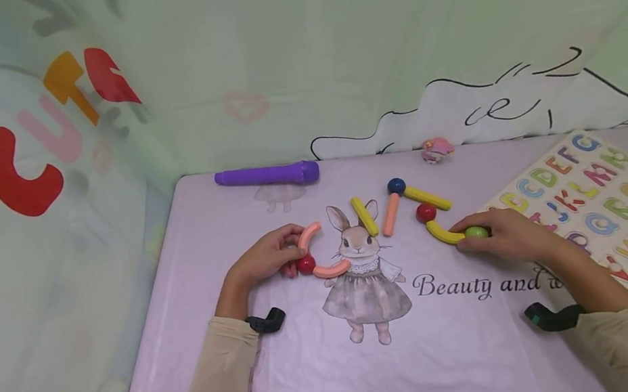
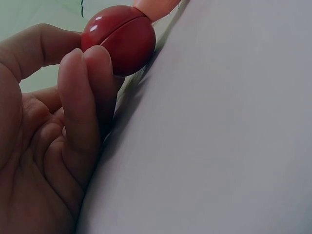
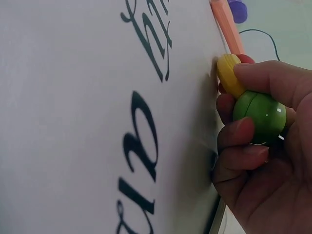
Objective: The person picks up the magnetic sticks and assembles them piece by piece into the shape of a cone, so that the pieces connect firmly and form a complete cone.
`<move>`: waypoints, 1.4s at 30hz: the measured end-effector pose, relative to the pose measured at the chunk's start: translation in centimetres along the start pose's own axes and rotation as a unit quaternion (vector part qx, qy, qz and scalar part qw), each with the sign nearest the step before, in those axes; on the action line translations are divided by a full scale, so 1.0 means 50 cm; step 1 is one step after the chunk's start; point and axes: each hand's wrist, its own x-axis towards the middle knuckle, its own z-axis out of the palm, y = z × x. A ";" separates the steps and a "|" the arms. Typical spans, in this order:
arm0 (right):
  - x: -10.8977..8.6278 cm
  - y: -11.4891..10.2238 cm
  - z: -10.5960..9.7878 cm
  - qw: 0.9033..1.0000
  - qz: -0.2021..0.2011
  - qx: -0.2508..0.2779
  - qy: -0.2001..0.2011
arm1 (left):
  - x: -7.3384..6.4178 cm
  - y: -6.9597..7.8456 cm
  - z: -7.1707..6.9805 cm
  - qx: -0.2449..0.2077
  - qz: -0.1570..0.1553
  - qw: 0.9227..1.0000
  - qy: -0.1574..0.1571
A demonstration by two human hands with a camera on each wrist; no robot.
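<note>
My left hand pinches a glossy red ball with a seam round it. Two curved pink rods sit against that ball: one pink rod arcs upward by the fingertips, and the other pink rod lies to the right. With its fingers curled, my right hand holds a green ball. A curved yellow rod runs from the green ball to a second red ball. One fingertip lies on the yellow rod in the right wrist view. The palm hides part of the green ball from the head view.
Between the hands lie a straight yellow rod and a blue ball with a pink rod and another yellow rod. Behind are a purple microphone-shaped toy and a small pink toy. An alphabet board lies right.
</note>
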 end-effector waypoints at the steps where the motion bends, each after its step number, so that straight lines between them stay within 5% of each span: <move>1: 0.000 0.000 0.000 1.000 0.000 0.001 -0.001 | 0.000 0.000 0.000 0.001 -0.001 1.000 0.000; 14: 0.000 0.007 -0.001 1.000 0.006 0.015 0.002 | 0.001 -0.003 0.001 -0.002 0.000 1.000 0.000; 23: 0.001 -0.022 -0.004 0.995 0.011 0.095 0.035 | -0.001 0.001 0.002 -0.001 -0.001 1.000 -0.001; 32: 0.027 -0.098 0.031 0.963 -0.007 0.267 -0.022 | -0.004 -0.003 -0.001 0.012 0.000 1.000 0.006; 42: 0.059 -0.178 0.076 0.965 -0.071 0.243 -0.071 | 0.000 -0.005 -0.003 0.006 0.003 1.000 0.004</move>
